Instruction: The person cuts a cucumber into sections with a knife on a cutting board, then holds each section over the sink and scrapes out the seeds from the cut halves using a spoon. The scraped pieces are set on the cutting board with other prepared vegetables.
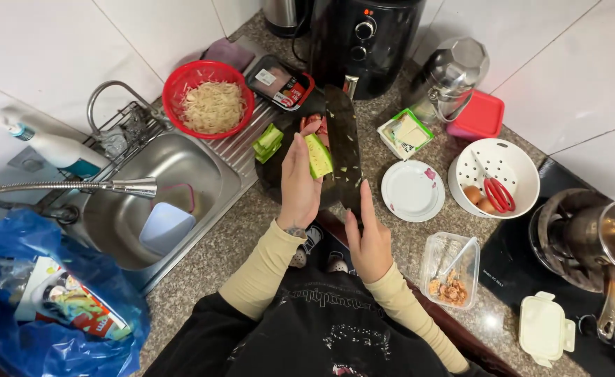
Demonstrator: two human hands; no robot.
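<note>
My left hand (298, 187) holds a green vegetable slice (319, 155) against the flat of a large dark cleaver (343, 143). My right hand (367, 243) grips the cleaver's handle, with the blade pointing away from me and the forefinger stretched along it. Both are over a dark cutting board (271, 176) on the granite counter. More green pieces (268, 142) lie at the board's far left edge, and some red pieces (314, 123) show behind the slice. Pale shreds cling to the blade.
A red colander of pale shreds (213, 105) and a meat tray (279, 82) sit by the sink (175, 185). To the right are a white plate (412, 190), a white strainer with eggs and red scissors (496, 178), a clear food box (450, 269) and a pan on the stove (601, 244). A blue bag (42, 300) lies at left.
</note>
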